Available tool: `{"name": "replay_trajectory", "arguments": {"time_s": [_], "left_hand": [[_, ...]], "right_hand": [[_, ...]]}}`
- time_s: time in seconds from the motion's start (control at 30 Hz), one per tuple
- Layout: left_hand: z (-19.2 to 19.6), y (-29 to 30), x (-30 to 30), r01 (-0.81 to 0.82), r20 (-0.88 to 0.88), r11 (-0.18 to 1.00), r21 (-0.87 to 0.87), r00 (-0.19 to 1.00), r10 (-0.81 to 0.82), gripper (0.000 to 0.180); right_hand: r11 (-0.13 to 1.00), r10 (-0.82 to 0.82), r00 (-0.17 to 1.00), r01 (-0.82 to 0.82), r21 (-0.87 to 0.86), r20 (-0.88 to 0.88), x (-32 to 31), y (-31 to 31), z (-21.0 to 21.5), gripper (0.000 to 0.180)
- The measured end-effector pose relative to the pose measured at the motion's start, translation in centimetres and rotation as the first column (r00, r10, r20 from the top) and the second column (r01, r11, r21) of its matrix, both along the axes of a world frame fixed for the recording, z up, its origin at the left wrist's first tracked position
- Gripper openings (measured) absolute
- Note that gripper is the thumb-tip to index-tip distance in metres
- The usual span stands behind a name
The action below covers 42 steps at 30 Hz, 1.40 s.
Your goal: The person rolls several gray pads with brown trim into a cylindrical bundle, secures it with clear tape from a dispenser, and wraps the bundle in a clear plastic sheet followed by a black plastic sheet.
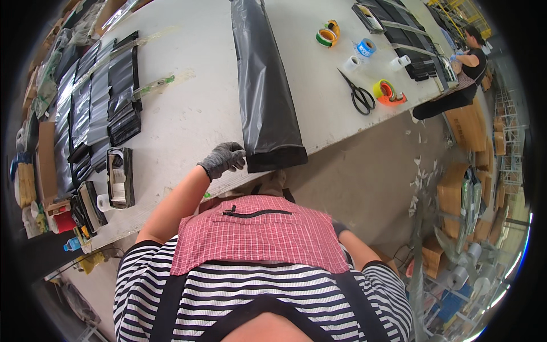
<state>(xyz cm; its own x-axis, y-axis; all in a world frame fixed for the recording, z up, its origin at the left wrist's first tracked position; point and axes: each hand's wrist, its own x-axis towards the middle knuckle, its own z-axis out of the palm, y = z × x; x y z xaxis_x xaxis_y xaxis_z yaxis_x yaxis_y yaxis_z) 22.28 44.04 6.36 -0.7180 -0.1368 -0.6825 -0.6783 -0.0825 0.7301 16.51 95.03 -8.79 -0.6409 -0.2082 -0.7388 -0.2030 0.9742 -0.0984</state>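
Head view — gloved left hand (pixel 223 159) at black bag (pixel 265 85); scissors (pixel 359 94) beyond

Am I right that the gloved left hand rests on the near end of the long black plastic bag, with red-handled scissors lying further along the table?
Not quite: the head view shows the scissors have black handles. The gloved left hand does touch the near end of the long black plastic bag on the table.

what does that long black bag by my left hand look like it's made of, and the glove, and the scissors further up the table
The long black bag: thin plastic film by the look, glossy, with soft wrinkles and light streaks along it. The glove on the left hand: apparently a grey knit fabric, matte, fitting close to the fingers. The scissors: dark handles, probably plastic; the blades look dark too, likely metal, though too small to be sure.
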Motion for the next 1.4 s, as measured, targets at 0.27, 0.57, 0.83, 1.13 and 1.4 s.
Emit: {"name": "replay_trajectory", "arguments": {"time_s": [0.27, 0.57, 0.83, 1.13, 1.4], "left_hand": [[5.1, -6.1, -8.5, 0.027, 0.008, 0.013, -1.0, 0.648, -0.762, 0.077], [0.9, -10.2, -14.4, -0.128, 0.176, -0.241, -0.962, 0.383, -0.907, 0.073], [0.5, -10.4, -14.5, -0.057, 0.006, -0.033, -0.998, 0.428, -0.904, 0.056], [-3.6, -3.9, -1.0, -0.292, -0.633, 0.955, 0.051, 0.73, 0.257, 0.026], [3.4, -3.4, -5.6, -0.594, -0.636, 0.804, -0.042, 0.636, 0.437, 0.036]], "right_hand": [[0.724, 0.1, 0.653, -0.566, -0.395, -0.751, -12.4, -6.9, 6.7, 0.033], [0.129, 0.202, 0.446, -0.894, -0.428, -0.872, -19.3, -26.2, 11.1, 0.03], [-0.005, 0.324, 0.74, -0.621, -0.784, -0.589, -19.2, -28.4, 12.7, 0.01], [-0.011, -0.162, 0.977, -0.141, -0.99, -0.137, -16.7, -32.1, 26.2, 0.011], [0.439, -0.413, 0.824, -0.191, -0.878, -0.387, -21.3, -42.1, 16.2, 0.024]]}}
